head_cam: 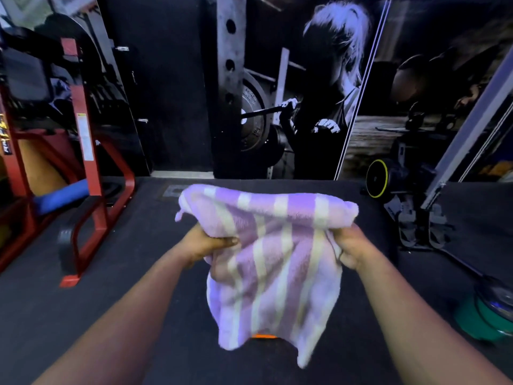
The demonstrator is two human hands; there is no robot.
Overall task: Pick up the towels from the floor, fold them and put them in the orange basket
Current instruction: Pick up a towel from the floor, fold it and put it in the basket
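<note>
1. Fingers (226, 241) of left hand (206, 243), mid-frame: curled tight round left edge of towel (273, 262), thumb lying across the cloth.
2. Fingers (345, 259) of right hand (354, 247), right of centre: clenched on towel's right edge, cloth bunched in the grip.
3. Both forearms reaching up from bottom corners of frame, bare, spread apart, towel stretched between the hands.
4. Towel: purple with pale yellow stripes, held in the air at frame centre, off the floor (138, 273); top part flopped over away from the camera above the hands, rest hanging down toward bottom centre, lower edge blurred.
5. Basket (262, 336): only a small orange sliver peeking out under towel's lower edge, bottom centre; rest hidden behind the cloth.
6. Floor: dark matting across lower half of frame.
7. Left of frame: red frame (86, 151) of gym gear standing on the floor, blue pad (62, 194) low inside it.
8. Right of frame: dark machine (410, 190) with a yellow-rimmed wheel (376, 177); green plate (480, 315) at lower right edge.
9. Top of frame: dark wall mural (319, 87) showing a person lifting a barbell.
</note>
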